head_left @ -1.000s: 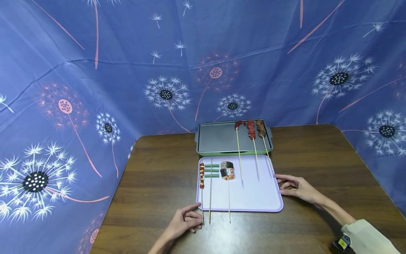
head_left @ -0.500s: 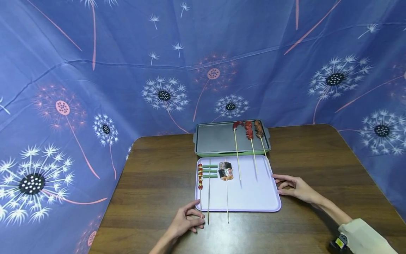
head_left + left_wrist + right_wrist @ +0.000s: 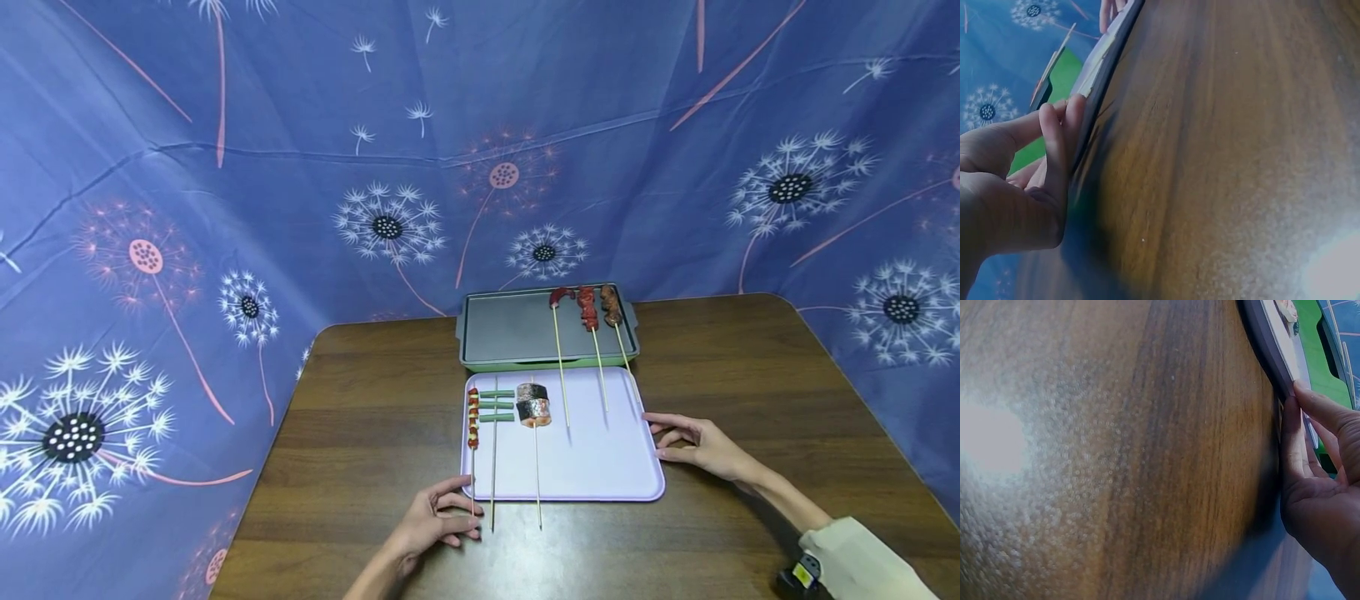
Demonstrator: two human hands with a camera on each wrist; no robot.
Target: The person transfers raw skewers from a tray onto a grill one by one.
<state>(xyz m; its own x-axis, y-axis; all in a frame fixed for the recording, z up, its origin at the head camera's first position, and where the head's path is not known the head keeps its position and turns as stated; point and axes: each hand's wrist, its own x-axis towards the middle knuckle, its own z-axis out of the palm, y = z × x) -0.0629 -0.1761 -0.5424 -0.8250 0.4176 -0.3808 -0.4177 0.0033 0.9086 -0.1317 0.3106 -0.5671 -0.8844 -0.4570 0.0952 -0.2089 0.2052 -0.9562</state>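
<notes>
So the left hand (image 3: 427, 525) is nearest, finger and thumb pinching the lower stick end of the red-and-yellow skewer (image 3: 473, 417), its loaded part lying farther up along the lilac tray (image 3: 592, 471)'s left edge. Right hand (image 3: 708, 450) touches the tray's right rim, can't tell if it's really gripping. Next to the pinched one: green skewer (image 3: 497, 405), then a chunky dark roll skewer (image 3: 534, 406). Beyond: grey griddle (image 3: 506, 329), three meaty skewers (image 3: 588, 310) lying partly on it.

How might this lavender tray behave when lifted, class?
The lavender tray is probably stiff: its sides look straight. It may be light for its size, being shallow. The skewers overhanging its near edge could slide if it tilts.
</notes>
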